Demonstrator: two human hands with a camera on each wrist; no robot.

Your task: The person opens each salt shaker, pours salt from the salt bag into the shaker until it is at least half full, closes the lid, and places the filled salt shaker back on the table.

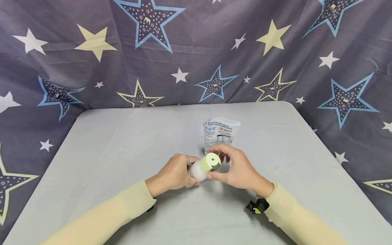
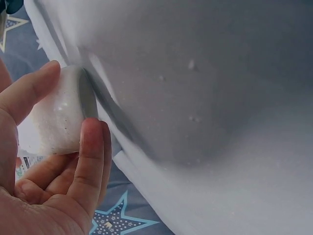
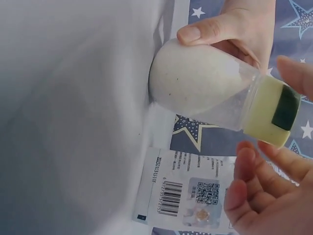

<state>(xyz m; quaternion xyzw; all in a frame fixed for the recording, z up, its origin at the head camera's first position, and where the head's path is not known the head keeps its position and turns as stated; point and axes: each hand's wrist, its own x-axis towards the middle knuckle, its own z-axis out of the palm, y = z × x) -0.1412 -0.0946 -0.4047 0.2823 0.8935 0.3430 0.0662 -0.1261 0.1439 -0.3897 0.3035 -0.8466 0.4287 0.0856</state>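
A clear seasoning jar [image 3: 200, 81] of white granules, with a pale yellow-green cap [image 1: 210, 162] and a dark green flap, tilts toward the right above the table. My left hand [image 1: 177, 171] grips its body, thumb on one side and fingers on the other; the left wrist view shows the jar's base [image 2: 87, 95] between them. Around the cap, my right hand [image 1: 239, 168] has its fingers loosely bent. Its thumb looks slightly apart from the cap, and its index fingertip is at the cap's edge. Behind the jar stands a white printed pouch [image 1: 218, 132].
A pale grey cloth covers the table [image 1: 128, 143]. Small white grains [image 2: 192, 64] lie scattered on it near the left hand. A dark star-patterned curtain [image 1: 196, 51] hangs behind and along both sides.
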